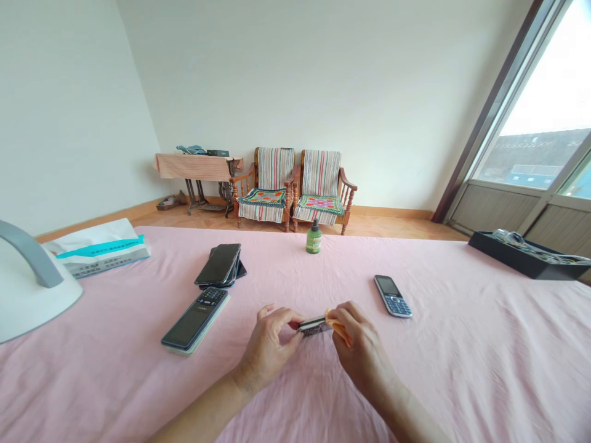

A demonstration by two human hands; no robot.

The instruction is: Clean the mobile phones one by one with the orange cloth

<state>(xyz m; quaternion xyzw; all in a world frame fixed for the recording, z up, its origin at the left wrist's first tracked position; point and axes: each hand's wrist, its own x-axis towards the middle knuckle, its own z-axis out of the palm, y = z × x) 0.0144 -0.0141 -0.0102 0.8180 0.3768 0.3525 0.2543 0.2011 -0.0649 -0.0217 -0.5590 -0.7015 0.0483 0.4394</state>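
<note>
A small phone (316,325), dark with a pale strip along its edge, is held edge-on above the pink sheet. My left hand (272,338) pinches its left end between thumb and fingers. At the other end, my right hand (360,338) is closed on an orange cloth (340,331) pressed against the phone. The phone's far side is hidden. A blue keypad phone (392,296) lies to the right of my hands. On the left, another keypad phone (196,320) rests on a pale green one, in front of a stack of dark smartphones (219,264).
Beyond my hands stands a green pump bottle (314,237). A tissue pack (104,246) and a white object with a grey handle (32,277) are at left. A black box of cables (526,253) sits at right. Two wooden chairs (321,184) stand by the wall.
</note>
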